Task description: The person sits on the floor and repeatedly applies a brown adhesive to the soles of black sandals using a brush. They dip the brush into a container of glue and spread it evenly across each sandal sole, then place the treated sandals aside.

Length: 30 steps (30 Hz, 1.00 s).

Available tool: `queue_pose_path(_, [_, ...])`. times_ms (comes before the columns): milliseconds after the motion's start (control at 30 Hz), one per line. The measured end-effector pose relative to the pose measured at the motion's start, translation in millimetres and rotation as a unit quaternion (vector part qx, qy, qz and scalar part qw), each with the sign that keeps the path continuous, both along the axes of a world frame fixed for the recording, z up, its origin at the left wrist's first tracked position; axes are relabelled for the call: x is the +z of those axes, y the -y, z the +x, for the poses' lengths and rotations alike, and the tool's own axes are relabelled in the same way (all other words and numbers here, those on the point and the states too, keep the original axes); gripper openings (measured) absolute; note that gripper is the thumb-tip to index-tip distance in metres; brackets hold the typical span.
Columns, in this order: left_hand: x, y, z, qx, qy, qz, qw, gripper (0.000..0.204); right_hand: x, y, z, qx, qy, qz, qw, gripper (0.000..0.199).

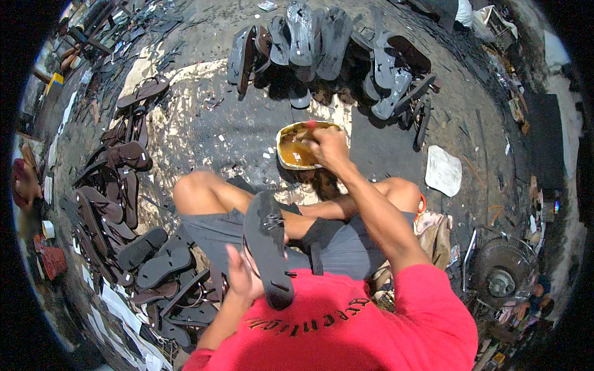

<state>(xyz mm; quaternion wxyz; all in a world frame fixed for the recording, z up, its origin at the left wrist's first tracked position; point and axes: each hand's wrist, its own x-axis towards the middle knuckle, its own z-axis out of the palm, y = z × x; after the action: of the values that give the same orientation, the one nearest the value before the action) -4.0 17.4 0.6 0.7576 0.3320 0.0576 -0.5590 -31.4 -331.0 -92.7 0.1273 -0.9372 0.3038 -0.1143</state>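
Note:
My left hand [242, 272] is closed on the edge of a dark grey flip-flop sole [266, 247], which stands tilted over my lap. Black strap ends stick out of holes in the face turned up to me; the fingers behind it are hidden. Farther forward, my right hand [331, 147] is closed over a tub [279, 158] of amber, glue-like liquid. It grips a small tool with a red end [311, 125], blurred and partly covered by the fingers. The tub has a pale, stained rim and sits on the floor beyond my crossed legs.
Several soles with a shiny grey coat [301, 37] stand in an arc at the far side. Brown flip-flops [129, 154] and grey soles [164, 267] are heaped at left. A white pad [443, 170] lies at right, near a fan [502, 272]. Scraps litter the floor.

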Motion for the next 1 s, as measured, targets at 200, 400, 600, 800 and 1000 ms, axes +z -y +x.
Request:
queue_pose_path(200, [-24.6,14.4,9.8,-0.020,0.079,0.058,0.995,0.077,25.6,44.7,-77.7,-0.037,0.164,0.131,0.977,0.023])
queue_pose_path(400, [-23.8,115.6,78.6,0.093,0.104,-0.010,0.990,0.061,139.5,-14.9,-84.3,-0.173,0.228,0.097,0.953,0.027])
queue_pose_path(600, [2.5,164.2,61.1,0.108,0.110,-0.097,0.983,0.059,141.5,-108.3,-20.1,-0.016,0.350,0.243,0.904,0.027])
queue_pose_path(800, [-2.4,154.7,102.3,0.038,0.049,-0.229,0.971,0.062,110.7,-128.0,-35.0,0.130,0.377,0.210,0.893,0.024])
queue_pose_path(1000, [-9.1,165.2,75.0,-0.033,-0.153,-0.237,0.959,0.054,124.4,-92.1,-21.9,0.192,0.363,0.304,0.860,0.022])
